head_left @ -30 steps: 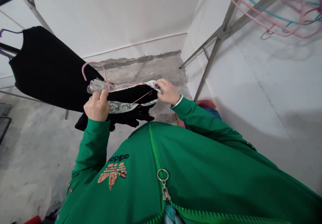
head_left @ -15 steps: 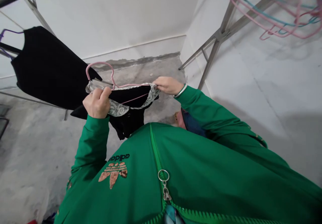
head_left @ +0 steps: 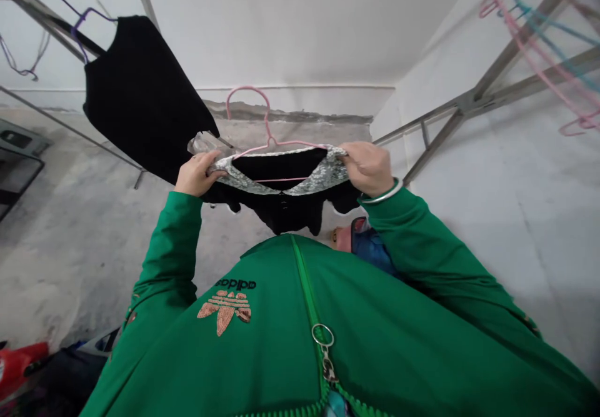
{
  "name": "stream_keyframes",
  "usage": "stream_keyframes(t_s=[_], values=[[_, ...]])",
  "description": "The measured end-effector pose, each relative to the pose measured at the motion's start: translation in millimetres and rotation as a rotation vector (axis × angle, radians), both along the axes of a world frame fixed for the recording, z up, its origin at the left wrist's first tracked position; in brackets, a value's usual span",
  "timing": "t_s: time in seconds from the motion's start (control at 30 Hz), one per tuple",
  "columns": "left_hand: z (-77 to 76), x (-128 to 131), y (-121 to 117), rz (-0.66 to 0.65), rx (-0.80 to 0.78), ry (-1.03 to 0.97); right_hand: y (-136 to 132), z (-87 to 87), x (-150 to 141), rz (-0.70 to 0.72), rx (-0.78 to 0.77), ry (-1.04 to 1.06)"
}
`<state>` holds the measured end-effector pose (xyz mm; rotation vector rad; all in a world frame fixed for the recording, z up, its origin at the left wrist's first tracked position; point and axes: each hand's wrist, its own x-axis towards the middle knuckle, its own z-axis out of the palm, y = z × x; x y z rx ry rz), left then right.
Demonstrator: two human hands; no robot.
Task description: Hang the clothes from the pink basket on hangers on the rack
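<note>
My left hand (head_left: 194, 176) and my right hand (head_left: 368, 168) pinch opposite ends of the lace collar (head_left: 281, 173) on a black garment (head_left: 281, 214). The collar is pale grey and spread wide between them. A pink wire hanger (head_left: 248, 101) sits inside the neck, its hook rising above the collar and its lower bar showing across the black fabric. Just past my left fingers, a clear plastic piece (head_left: 204, 145) lies against a black top (head_left: 140, 92), which hangs from a purple hanger (head_left: 87, 26).
A metal drying rack (head_left: 473, 101) stands at the right, with pink and blue hangers (head_left: 529, 29) bunched on it. White walls and a concrete floor (head_left: 84, 261) surround me. A red object (head_left: 21, 367) lies at the lower left, and pink and blue items (head_left: 360, 242) sit near my right arm.
My hands have spread apart, pulling the collar level and wide. The hanger hook now stands more upright, and the view has swung slightly right.
</note>
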<state>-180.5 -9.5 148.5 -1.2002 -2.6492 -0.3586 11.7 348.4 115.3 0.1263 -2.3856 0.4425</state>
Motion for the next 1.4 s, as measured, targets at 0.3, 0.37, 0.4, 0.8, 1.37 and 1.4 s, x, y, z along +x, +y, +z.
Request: stream_keyframes(t_s=[0.3,0.37,0.4,0.8,1.37,1.4], values=[[4.6,0.6,33.5,-0.206,0.022,-0.014,3.9,18.9,5.9,-0.001,0.099,0.07],[5.9,0.6,46.8,-0.186,0.02,-0.022,8.5,17.9,4.8,-0.007,0.082,0.04],[6.8,0.2,50.2,-0.163,0.032,-0.009,12.7,16.1,4.8,-0.009,0.07,0.02],[24.0,10.1,44.2,-0.266,0.015,0.186,8.8,10.7,25.6,0.317,-0.182,-0.388],[-49.9,13.9,-35.4,0.183,0.396,0.2,-76.3,63.7,-50.0,0.708,-1.359,-0.715],[-60.7,22.0,-39.6,0.202,0.416,0.169,-84.3,69.4,-62.0,0.727,-1.37,-0.679]])
